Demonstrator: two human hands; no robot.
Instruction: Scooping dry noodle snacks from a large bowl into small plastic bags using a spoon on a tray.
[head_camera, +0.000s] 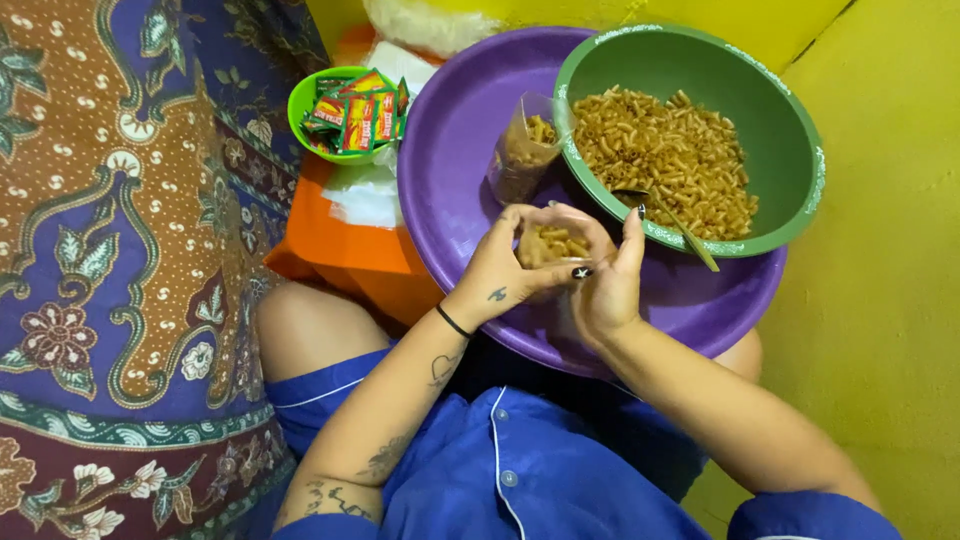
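My left hand (505, 270) and my right hand (608, 285) both grip a small clear plastic bag (555, 243) filled with orange-brown macaroni snacks, held over the purple basin (450, 150). A green bowl (790, 130) at the basin's far right holds a heap of the same macaroni snacks (665, 160) with a spoon (675, 220) lying in it. Another filled clear bag (522, 155) stands in the basin beside the green bowl.
A small green bowl (300, 100) of red and green seasoning sachets (355, 110) sits to the left, above an orange bag (340, 245). Patterned cloth (110, 260) covers the floor at left. Yellow floor (880, 300) lies on the right.
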